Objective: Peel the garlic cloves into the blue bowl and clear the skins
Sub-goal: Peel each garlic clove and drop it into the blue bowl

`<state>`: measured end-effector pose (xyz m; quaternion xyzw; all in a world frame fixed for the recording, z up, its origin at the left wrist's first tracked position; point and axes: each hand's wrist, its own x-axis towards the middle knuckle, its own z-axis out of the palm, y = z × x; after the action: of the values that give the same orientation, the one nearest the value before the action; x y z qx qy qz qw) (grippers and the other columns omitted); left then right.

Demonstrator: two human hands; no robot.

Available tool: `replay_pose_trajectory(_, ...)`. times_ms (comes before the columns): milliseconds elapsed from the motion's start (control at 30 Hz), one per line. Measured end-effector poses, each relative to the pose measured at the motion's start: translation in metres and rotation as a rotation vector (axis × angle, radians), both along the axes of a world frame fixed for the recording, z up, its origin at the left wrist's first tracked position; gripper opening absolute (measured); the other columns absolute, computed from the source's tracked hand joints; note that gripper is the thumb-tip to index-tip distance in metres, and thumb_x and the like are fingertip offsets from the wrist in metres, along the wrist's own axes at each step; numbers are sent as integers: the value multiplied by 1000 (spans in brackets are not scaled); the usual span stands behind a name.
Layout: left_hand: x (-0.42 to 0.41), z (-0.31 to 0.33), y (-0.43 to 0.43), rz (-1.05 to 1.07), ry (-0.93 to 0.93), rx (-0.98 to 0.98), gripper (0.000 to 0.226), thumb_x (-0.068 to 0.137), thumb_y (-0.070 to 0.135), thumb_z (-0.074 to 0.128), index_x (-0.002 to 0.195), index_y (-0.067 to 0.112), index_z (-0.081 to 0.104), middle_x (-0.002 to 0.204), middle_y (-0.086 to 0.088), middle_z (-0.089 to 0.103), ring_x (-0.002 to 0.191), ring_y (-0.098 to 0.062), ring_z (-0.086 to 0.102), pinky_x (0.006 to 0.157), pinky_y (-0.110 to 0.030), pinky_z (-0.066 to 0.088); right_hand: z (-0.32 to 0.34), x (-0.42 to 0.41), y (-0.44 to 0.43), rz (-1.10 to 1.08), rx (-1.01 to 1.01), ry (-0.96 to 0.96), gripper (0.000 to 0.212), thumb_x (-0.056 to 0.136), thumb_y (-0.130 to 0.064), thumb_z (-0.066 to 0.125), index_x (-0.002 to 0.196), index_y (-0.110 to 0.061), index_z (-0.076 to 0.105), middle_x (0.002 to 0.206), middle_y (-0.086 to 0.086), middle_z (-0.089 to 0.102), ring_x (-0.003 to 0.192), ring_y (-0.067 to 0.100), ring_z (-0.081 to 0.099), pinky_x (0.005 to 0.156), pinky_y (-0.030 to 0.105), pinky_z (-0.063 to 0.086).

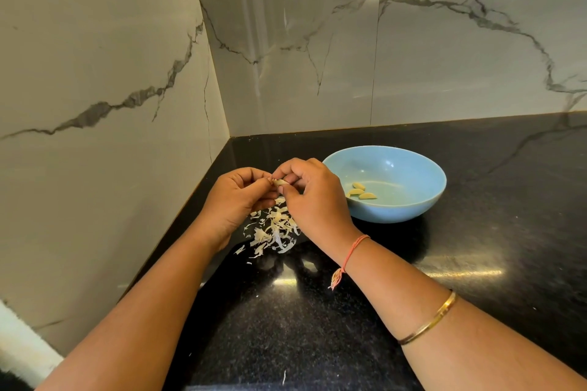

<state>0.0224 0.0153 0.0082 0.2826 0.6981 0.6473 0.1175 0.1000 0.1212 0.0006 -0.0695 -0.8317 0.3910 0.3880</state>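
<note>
A black speckled desk (476, 232) meets veined marble walls (95, 73) in a corner. The blue bowl (413, 209) stands on the desk just right of the hands, with three peeled cloves (360, 191) lying inside. The left hand (235, 197) and right hand (314, 197) meet above the desk, fingertips of both curled in and pinching one garlic clove (281, 182) (partly hidden by the fingers). Below them a loose pile of papery skins (273, 232) lies on the desk.

Raised: left hand (236, 200), right hand (313, 197), pinching together.
</note>
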Motion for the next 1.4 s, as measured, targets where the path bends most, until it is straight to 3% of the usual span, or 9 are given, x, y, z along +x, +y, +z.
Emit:
replay_pose_trajectory(200, -1, -4, 2, 41, 93, -91, 9, 91, 15, 59, 89, 9, 66, 85, -12, 69, 76, -15, 66, 72, -24, 58, 2, 0, -2, 48, -41, 15, 12, 86, -6, 63, 89, -18, 65, 87, -1, 56, 79, 15, 59, 67, 22, 52)
replay_pose_trajectory(300, -3, -6, 1, 107, 136, -160, 8, 88, 19, 62, 88, 12, 66, 85, -12, 70, 78, -21, 67, 76, -30, 57, 2, -1, -2, 65, -43, 48, 13, 87, -6, 61, 94, -16, 64, 91, 1, 60, 83, 17, 60, 71, 26, 54)
replay_pose_trajectory(400, -4, -3, 0, 172, 168, -156, 8, 88, 12, 63, 85, 19, 64, 81, -5, 69, 71, -14, 66, 61, -17, 53, 1, -2, -1, 66, -66, 42, 15, 87, -7, 61, 101, -14, 64, 94, 3, 64, 88, 17, 60, 76, 30, 55)
replay_pose_trajectory(467, -5, -1, -2, 173, 133, -97, 17, 87, 4, 62, 85, 20, 63, 83, -4, 69, 70, -11, 65, 57, -14, 51, 0, -2, -1, 61, -66, 25, 17, 88, -8, 61, 104, -12, 65, 95, 3, 66, 89, 16, 61, 77, 29, 55)
replay_pose_trajectory(567, -4, 2, -4, 138, 26, -1, 20, 89, -1, 56, 82, 14, 67, 81, -7, 69, 73, -13, 66, 64, -18, 56, 0, -1, -1, 72, -86, 15, 15, 87, -9, 63, 102, -11, 65, 90, 2, 67, 85, 13, 63, 75, 24, 54)
replay_pose_trajectory(800, 0, 8, -6, -34, -141, 164, 12, 89, 11, 58, 85, 10, 69, 76, -6, 72, 70, -13, 68, 63, -20, 56, -2, -2, 0, 44, -51, 33, 7, 86, -7, 63, 91, -11, 67, 89, 3, 67, 81, 14, 64, 74, 29, 56)
replay_pose_trajectory(967, 0, 7, -5, -30, -130, 157, 7, 80, 12, 64, 86, 10, 68, 73, -5, 72, 67, -11, 69, 61, -18, 55, -1, -3, 1, -5, -13, 71, 12, 85, -5, 63, 96, -7, 70, 99, 7, 62, 86, 17, 64, 78, 30, 56)
replay_pose_trajectory(1133, 0, 6, -5, -75, -165, 200, 18, 70, 18, 67, 85, 8, 68, 74, -5, 72, 69, -11, 68, 64, -19, 56, 0, -2, -1, 4, 20, 121, 20, 82, -7, 68, 102, -4, 69, 102, 7, 59, 86, 17, 64, 77, 29, 57)
replay_pose_trajectory(1400, 0, 4, -3, -121, -142, 142, 10, 85, 17, 58, 87, 11, 66, 73, 0, 70, 70, -6, 65, 64, -18, 55, 0, -3, 1, -19, 46, 158, 19, 82, -3, 67, 101, -3, 71, 99, 10, 67, 87, 19, 65, 78, 30, 57)
